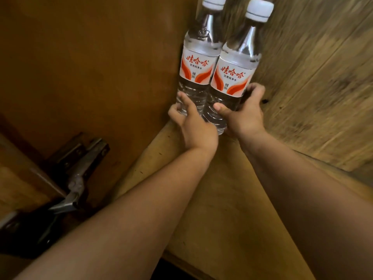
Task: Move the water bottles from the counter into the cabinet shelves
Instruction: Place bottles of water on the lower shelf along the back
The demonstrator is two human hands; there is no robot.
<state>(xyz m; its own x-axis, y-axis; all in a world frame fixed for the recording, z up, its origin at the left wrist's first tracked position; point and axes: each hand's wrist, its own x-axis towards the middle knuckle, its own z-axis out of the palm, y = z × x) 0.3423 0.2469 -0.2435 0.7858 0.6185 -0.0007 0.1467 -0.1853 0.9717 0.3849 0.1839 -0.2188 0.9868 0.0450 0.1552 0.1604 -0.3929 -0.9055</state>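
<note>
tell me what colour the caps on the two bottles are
Both caps are white, clear in the head view.

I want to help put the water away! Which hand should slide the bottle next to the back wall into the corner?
The right hand. It already wraps the right bottle, the one nearest the back wall. The left hand is busy on the left bottle, beside the side wall.

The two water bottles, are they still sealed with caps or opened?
Capped. The left bottle and right bottle each carry a white cap. Whether the seals are unbroken cannot be told.
</note>
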